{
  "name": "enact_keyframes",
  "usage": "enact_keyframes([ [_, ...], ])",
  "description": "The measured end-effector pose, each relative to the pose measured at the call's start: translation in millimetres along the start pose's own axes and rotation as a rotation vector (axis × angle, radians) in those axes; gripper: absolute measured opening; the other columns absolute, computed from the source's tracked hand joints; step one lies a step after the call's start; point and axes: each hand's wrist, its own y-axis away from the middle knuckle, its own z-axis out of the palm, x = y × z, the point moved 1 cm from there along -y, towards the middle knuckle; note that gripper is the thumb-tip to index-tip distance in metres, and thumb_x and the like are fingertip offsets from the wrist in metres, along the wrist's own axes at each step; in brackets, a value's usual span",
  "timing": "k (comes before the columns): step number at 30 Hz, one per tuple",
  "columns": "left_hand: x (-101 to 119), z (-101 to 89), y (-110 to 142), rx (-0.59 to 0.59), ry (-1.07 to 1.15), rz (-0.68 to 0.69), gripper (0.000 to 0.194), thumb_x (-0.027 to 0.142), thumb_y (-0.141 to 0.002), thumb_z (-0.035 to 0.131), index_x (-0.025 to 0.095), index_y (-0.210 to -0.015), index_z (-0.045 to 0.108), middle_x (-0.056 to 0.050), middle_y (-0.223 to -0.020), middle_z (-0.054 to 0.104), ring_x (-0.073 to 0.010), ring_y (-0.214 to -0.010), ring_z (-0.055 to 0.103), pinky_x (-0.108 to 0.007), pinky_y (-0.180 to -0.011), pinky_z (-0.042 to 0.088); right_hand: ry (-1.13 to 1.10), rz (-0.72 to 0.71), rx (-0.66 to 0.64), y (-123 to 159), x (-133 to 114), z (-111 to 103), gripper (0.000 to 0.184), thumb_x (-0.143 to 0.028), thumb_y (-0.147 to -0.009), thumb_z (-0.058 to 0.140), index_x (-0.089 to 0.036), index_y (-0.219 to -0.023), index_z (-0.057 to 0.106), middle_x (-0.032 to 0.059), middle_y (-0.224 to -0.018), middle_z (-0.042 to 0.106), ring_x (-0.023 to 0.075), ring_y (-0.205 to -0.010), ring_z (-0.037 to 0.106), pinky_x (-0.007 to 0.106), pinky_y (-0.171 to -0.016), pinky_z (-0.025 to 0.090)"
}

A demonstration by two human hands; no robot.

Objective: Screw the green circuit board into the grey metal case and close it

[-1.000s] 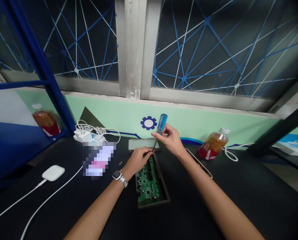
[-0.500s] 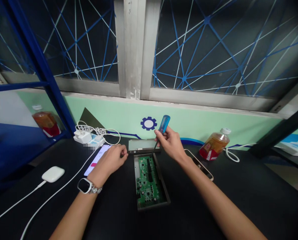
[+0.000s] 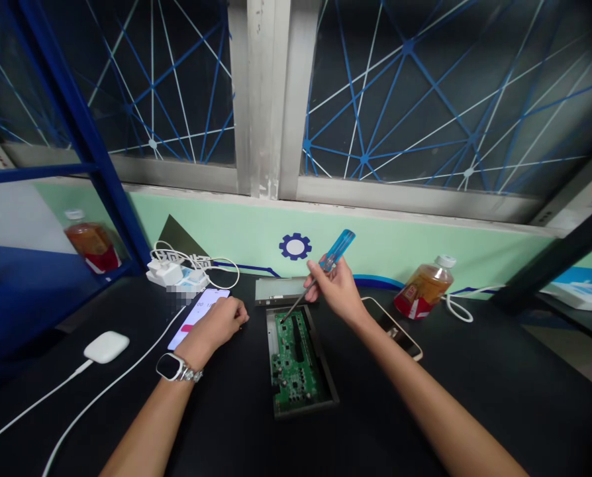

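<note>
A green circuit board (image 3: 295, 354) lies in an open dark metal case (image 3: 326, 371) on the black table. My right hand (image 3: 336, 289) grips a blue-handled screwdriver (image 3: 336, 248), tilted so its tip rests near the board's far left corner. My left hand (image 3: 220, 322), with a watch on the wrist, rests curled on the table left of the case, beside a lit phone (image 3: 197, 317). Its fingertips are pinched together at the table surface; what they hold, if anything, is too small to see. A grey metal cover plate (image 3: 276, 290) lies behind the case.
A second phone (image 3: 394, 331) lies under my right wrist. A bottle of amber drink (image 3: 424, 289) stands at the back right, another bottle (image 3: 90, 240) at the back left. White chargers and cables (image 3: 174, 270) and a white earbud case (image 3: 106, 346) lie on the left.
My left hand left the board's far edge and moved left to the table beside the phone. My right hand tilted the screwdriver, bringing its tip down to the board's far left corner.
</note>
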Motion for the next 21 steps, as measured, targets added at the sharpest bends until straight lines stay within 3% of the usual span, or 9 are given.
enact_keyframes([
  [4,24,8.0,-6,0.061,0.366,-0.016,0.025,0.040,-0.081,0.062,0.016,-0.078,0.068,-0.002,-0.071,0.067,-0.0153,-0.064,0.056,-0.025,-0.060,0.038,-0.067,-0.009,-0.004,-2,6,-3,0.042,-0.046,-0.083,0.066,-0.026,-0.097,0.031,-0.0049,-0.069,0.064,0.0148,-0.046,0.064,0.026,-0.043,0.053],
  [10,44,33.9,-7,0.104,0.988,-0.185,0.029,0.040,-0.076,0.074,0.012,-0.085,0.070,-0.005,-0.081,0.069,-0.0128,-0.073,0.061,-0.026,-0.072,0.048,-0.136,-0.025,0.080,-2,-1,-3,0.039,-0.046,-0.087,0.062,-0.028,-0.095,0.029,-0.0068,-0.069,0.063,0.0136,-0.045,0.062,0.028,-0.046,0.055],
  [17,46,48.3,-5,0.045,1.326,-0.274,0.021,0.029,-0.077,0.078,0.012,-0.086,0.071,-0.005,-0.082,0.067,-0.0105,-0.079,0.062,-0.023,-0.081,0.050,-0.177,-0.072,0.131,0,-6,0,0.037,-0.045,-0.089,0.060,-0.027,-0.094,0.028,-0.0078,-0.068,0.063,0.0126,-0.047,0.063,0.026,-0.048,0.054],
  [21,46,51.3,-6,0.029,1.404,-0.319,0.014,0.024,-0.081,0.075,0.012,-0.087,0.072,-0.006,-0.087,0.069,-0.0102,-0.079,0.064,-0.022,-0.082,0.051,-0.182,-0.089,0.150,-1,-8,-1,0.036,-0.044,-0.089,0.060,-0.027,-0.094,0.029,-0.0073,-0.068,0.063,0.0121,-0.047,0.063,0.026,-0.049,0.055],
])
